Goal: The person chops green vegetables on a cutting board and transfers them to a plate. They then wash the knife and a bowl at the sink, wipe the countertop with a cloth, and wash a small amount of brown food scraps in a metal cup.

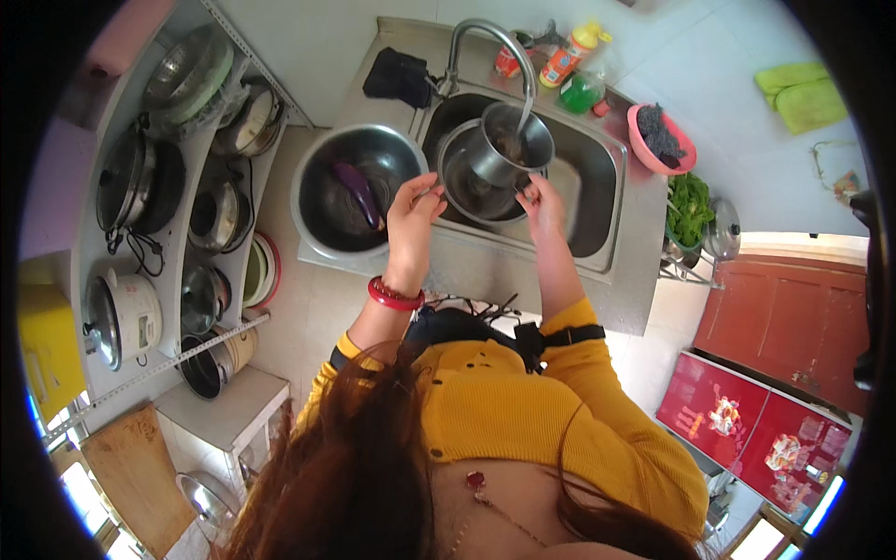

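A stream of water runs from the tap (490, 29) into a small steel pot (490, 161). The pot is tilted, and something brownish lies in the water inside it. It overlaps a larger steel pot (465, 199) in the left part of the sink (595, 210). My right hand (546, 206) pinches a small metal part at the near side of the small pot, apparently its handle. My left hand (416, 213) has its bent fingertips at the larger pot's left rim; whether they grip it is unclear. Left of the sink, a wide steel basin (315, 210) holds a purple eggplant (358, 196).
Behind the sink stand a yellow-capped bottle (568, 56) and a green liquid bottle (582, 94). A black cloth (399, 75) lies left of the tap. A pink bowl (651, 150) holds dark scouring mesh. Green leaves (689, 206) are at right; shelves of pots (199, 168) line the left.
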{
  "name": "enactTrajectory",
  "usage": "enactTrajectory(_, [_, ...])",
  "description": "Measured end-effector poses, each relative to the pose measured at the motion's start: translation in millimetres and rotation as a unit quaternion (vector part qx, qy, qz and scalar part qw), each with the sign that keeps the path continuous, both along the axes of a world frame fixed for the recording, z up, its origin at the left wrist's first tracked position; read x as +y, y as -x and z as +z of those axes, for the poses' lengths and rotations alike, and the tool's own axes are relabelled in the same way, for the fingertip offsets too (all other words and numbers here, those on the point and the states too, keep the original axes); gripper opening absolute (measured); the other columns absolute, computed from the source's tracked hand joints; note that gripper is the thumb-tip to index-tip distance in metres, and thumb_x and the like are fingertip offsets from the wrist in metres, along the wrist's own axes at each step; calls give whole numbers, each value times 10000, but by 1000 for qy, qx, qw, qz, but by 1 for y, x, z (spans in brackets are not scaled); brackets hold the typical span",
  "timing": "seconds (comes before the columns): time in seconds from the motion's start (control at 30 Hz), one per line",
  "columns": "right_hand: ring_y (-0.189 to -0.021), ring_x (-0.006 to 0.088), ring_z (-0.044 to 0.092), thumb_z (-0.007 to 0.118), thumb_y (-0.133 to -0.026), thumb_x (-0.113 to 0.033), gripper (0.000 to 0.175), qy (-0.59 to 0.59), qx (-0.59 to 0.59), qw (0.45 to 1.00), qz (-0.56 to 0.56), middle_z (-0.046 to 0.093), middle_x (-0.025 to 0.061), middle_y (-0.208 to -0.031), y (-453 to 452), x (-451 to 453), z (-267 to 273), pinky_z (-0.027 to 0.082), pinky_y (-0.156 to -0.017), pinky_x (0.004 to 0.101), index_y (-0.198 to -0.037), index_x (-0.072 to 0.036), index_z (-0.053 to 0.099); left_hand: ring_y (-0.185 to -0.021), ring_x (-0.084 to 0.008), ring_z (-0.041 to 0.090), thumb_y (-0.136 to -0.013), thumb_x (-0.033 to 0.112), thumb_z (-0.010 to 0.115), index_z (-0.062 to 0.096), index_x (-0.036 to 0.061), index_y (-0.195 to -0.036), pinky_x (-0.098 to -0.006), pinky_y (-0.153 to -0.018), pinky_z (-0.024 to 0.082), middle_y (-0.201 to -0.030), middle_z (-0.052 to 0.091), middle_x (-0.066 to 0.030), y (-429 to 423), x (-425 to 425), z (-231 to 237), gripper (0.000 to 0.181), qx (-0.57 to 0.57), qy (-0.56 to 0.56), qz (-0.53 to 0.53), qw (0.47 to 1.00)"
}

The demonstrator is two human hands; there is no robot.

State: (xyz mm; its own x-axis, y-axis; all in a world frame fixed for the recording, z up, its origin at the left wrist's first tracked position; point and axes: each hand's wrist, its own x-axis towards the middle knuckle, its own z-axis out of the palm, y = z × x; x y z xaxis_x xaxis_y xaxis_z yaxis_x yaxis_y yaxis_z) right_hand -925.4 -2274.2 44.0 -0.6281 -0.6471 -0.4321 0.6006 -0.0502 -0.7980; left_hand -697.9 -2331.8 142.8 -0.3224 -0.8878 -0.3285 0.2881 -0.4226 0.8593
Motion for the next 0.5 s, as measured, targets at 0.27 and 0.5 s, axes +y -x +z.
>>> enactTrajectory(0.27, [-583, 101, 478, 638, -860, -186, 279, -12, 9, 999, -36, 470, -7, -595, 7, -8, -2, 494, -639, 297, -627, -101, 510, -1107, -224, 550, -895, 3, 471, 539, -41, -1191, -363, -943, 483, -1174, 532, -110, 5, -16, -2, 307, 15, 12, 11, 1000])
enactTrajectory(0.5, [-566, 103, 467, 639, -858, -179, 316, 1, 18, 1000, -22, 469, -4, -598, 11, -8, -2, 501, -662, 294, -593, -98, 487, -1099, -224, 548, -918, 41, 489, 544, -34, -1160, -366, -946, 480, -1166, 546, -109, 13, -16, -7, 259, 13, 0, -7, 1000])
